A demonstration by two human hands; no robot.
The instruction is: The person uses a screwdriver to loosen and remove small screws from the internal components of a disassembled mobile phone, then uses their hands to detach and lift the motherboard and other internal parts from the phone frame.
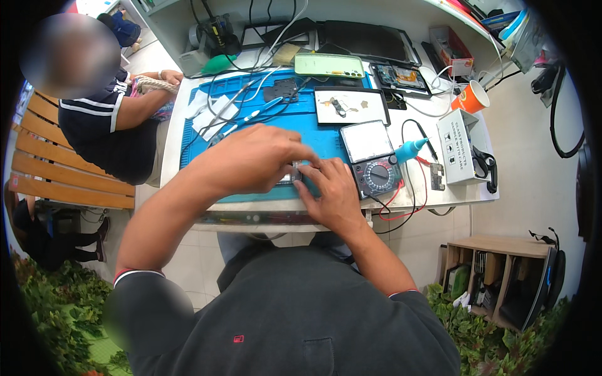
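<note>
Both my hands meet over the front of a blue work mat [323, 147]. My left hand [257, 156] reaches across with its fingers pinched together; what they hold, if anything, is hidden. Beside it, my right hand [335, 191] has its thumb and index finger at the edge of a small silver-grey device [287, 178], steadying it on the mat. My hands cover most of that device. Just right of my right hand lies an analog multimeter [379, 177] with red and black leads. A blue squeeze bottle [411, 150] leans over it.
Behind my hands are a tray [325, 116] of small parts, a green phone back cover [329, 65] and an opened phone [399, 76]. Cables cross the mat's left side. At the right stand a white box [456, 150], scissors [483, 164] and an orange cup [470, 97]. Another person [116, 125] sits at the left.
</note>
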